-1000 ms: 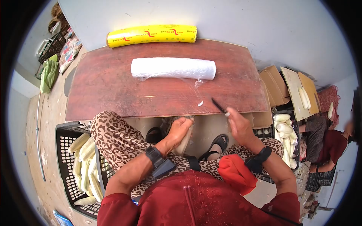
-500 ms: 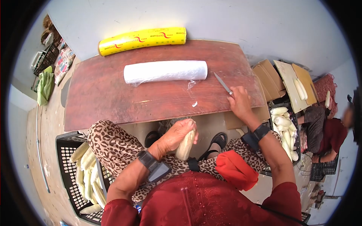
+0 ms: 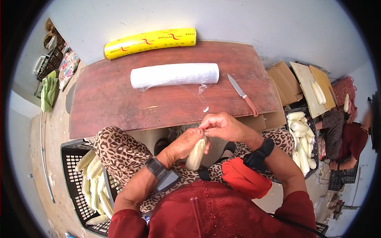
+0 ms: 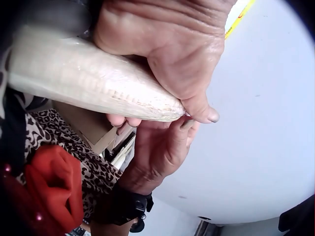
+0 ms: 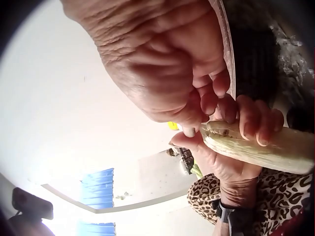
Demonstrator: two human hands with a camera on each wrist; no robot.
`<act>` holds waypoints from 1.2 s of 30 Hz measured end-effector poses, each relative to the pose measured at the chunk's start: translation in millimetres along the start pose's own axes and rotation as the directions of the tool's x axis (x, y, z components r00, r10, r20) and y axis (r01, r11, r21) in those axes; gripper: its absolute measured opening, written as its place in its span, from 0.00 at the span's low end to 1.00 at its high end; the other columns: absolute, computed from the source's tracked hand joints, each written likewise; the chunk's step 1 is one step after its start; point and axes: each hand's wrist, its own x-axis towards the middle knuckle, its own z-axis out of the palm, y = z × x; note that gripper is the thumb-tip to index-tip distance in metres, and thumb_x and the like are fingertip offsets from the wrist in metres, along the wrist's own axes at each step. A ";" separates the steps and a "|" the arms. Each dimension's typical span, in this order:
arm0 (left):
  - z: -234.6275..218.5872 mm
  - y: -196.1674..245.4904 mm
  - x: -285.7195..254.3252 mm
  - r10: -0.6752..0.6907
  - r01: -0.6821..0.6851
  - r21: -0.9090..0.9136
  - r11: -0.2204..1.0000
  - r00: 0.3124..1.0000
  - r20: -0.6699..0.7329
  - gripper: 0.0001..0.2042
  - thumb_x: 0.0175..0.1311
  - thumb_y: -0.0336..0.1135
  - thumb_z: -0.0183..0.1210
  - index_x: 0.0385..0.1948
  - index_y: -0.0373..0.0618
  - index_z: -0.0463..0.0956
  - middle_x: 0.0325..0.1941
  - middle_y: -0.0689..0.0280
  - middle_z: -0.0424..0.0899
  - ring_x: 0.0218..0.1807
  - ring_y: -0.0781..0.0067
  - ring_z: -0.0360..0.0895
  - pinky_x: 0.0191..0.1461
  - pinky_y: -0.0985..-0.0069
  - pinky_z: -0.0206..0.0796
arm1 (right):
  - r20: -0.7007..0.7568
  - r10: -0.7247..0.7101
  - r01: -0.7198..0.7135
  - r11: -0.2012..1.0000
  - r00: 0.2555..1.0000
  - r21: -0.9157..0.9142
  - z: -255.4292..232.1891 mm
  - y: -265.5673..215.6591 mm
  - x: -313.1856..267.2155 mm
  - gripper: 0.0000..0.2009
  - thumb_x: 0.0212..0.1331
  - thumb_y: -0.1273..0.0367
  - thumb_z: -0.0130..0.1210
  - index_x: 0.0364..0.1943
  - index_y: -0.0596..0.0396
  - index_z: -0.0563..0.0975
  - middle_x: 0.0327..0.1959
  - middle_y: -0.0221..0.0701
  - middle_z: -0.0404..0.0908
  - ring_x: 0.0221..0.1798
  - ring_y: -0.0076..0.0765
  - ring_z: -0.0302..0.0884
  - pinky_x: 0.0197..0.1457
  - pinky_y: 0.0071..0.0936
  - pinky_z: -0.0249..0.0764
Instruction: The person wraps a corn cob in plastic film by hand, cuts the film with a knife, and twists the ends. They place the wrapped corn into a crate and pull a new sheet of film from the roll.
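An ear of corn (image 3: 195, 156) in pale, thin husk is held over the lap, its narrow tip turned up toward the table; faint rows of kernels show through in the left wrist view. My left hand (image 3: 184, 143) grips it around the upper part, thumb by the tip. With thumb and forefinger, my right hand (image 3: 226, 129) pinches at that same tip, close against the left thumb. What little bit the right fingertips hold is hidden. On the table's right side lies a knife (image 3: 238, 88) with a reddish handle, its blade pointing away.
A white roll of plastic film (image 3: 174, 75) and a yellow wrapped roll (image 3: 151, 43) lie on the table (image 3: 107, 103). Black crates of corn stand at left (image 3: 65, 158) and right. Cardboard (image 3: 283, 83) leans right of the table. Another person (image 3: 350, 152) sits far right.
My right hand has put the knife down on the table, let go, and come back to the corn's tip. My left hand has raised and turned the corn so more of it shows.
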 end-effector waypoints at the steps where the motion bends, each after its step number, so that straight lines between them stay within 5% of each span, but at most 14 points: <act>1: -0.9 -1.1 0.7 0.002 -0.002 -0.001 1.000 1.000 -0.003 0.33 0.62 0.70 0.47 0.36 0.41 0.75 0.28 0.65 0.79 0.31 0.74 0.77 0.39 0.76 0.70 | -0.022 -0.014 0.013 0.999 1.000 -0.050 0.1 2.2 1.1 0.05 0.64 0.76 0.53 0.40 0.64 0.76 0.31 0.33 0.80 0.30 0.25 0.81 0.38 0.24 0.78; 3: -4.5 -4.5 2.0 -0.007 0.007 -0.009 1.000 1.000 -0.008 0.35 0.62 0.72 0.44 0.39 0.41 0.74 0.29 0.64 0.80 0.32 0.73 0.77 0.41 0.75 0.70 | -0.068 -0.045 0.035 0.988 0.997 -0.150 0.3 7.7 3.7 0.04 0.65 0.75 0.53 0.36 0.64 0.75 0.26 0.30 0.79 0.30 0.24 0.81 0.35 0.23 0.78; 9: -4.7 3.6 7.3 -0.005 0.000 -0.163 0.987 1.000 -0.031 0.40 0.65 0.72 0.32 0.50 0.38 0.71 0.43 0.58 0.80 0.46 0.66 0.78 0.55 0.67 0.68 | -0.157 0.110 -0.072 0.971 0.981 0.228 3.4 2.1 5.4 0.07 0.67 0.73 0.51 0.32 0.61 0.72 0.25 0.30 0.79 0.24 0.19 0.76 0.26 0.19 0.73; 11: -0.2 13.9 7.0 -0.008 0.003 -0.149 0.989 0.999 -0.034 0.39 0.67 0.70 0.30 0.52 0.38 0.71 0.49 0.56 0.79 0.53 0.64 0.76 0.61 0.65 0.64 | -0.213 0.059 -0.032 0.991 0.975 0.127 -2.4 7.1 5.8 0.06 0.67 0.72 0.52 0.32 0.60 0.72 0.25 0.29 0.79 0.23 0.18 0.75 0.26 0.18 0.72; 12: -5.3 16.6 5.6 0.022 -0.011 -0.173 0.985 0.998 0.064 0.35 0.70 0.64 0.37 0.57 0.36 0.69 0.56 0.55 0.76 0.59 0.63 0.72 0.67 0.65 0.59 | -0.238 0.030 -0.012 0.997 0.971 0.075 -4.9 8.7 6.7 0.06 0.67 0.72 0.52 0.32 0.60 0.71 0.25 0.29 0.78 0.23 0.17 0.74 0.25 0.17 0.72; 18: -12.8 23.1 -1.0 -0.019 0.019 0.008 1.000 0.996 0.089 0.27 0.65 0.44 0.58 0.62 0.37 0.67 0.59 0.61 0.75 0.61 0.69 0.71 0.69 0.69 0.57 | -0.321 -0.043 0.048 0.999 0.946 0.009 -11.0 9.9 7.8 0.07 0.66 0.71 0.54 0.32 0.58 0.72 0.26 0.26 0.77 0.28 0.16 0.72 0.30 0.19 0.71; 24: -6.2 26.1 -4.2 -0.120 0.118 0.049 0.992 0.992 0.049 0.24 0.64 0.35 0.59 0.61 0.37 0.68 0.58 0.62 0.77 0.58 0.72 0.74 0.66 0.70 0.61 | -0.353 0.009 -0.013 1.000 0.936 -0.011 -18.9 0.4 4.9 0.07 0.68 0.68 0.54 0.35 0.55 0.73 0.27 0.21 0.74 0.28 0.13 0.68 0.30 0.14 0.65; 30: -2.0 36.8 -6.1 -0.097 0.100 -0.095 0.990 0.995 0.033 0.24 0.66 0.35 0.58 0.61 0.38 0.68 0.57 0.62 0.78 0.57 0.71 0.75 0.65 0.71 0.62 | -0.399 0.038 0.006 0.994 0.916 0.108 -22.0 -10.8 2.5 0.07 0.68 0.67 0.54 0.35 0.57 0.73 0.28 0.23 0.76 0.30 0.14 0.72 0.33 0.15 0.72; 36: -7.1 34.0 -1.5 -0.025 0.025 -0.057 0.998 1.000 0.001 0.24 0.64 0.34 0.60 0.61 0.38 0.68 0.55 0.64 0.78 0.55 0.72 0.76 0.65 0.71 0.62 | -0.433 0.054 -0.017 0.996 0.900 0.089 -26.9 -14.7 0.0 0.08 0.67 0.68 0.55 0.34 0.58 0.71 0.28 0.27 0.77 0.32 0.18 0.77 0.33 0.18 0.78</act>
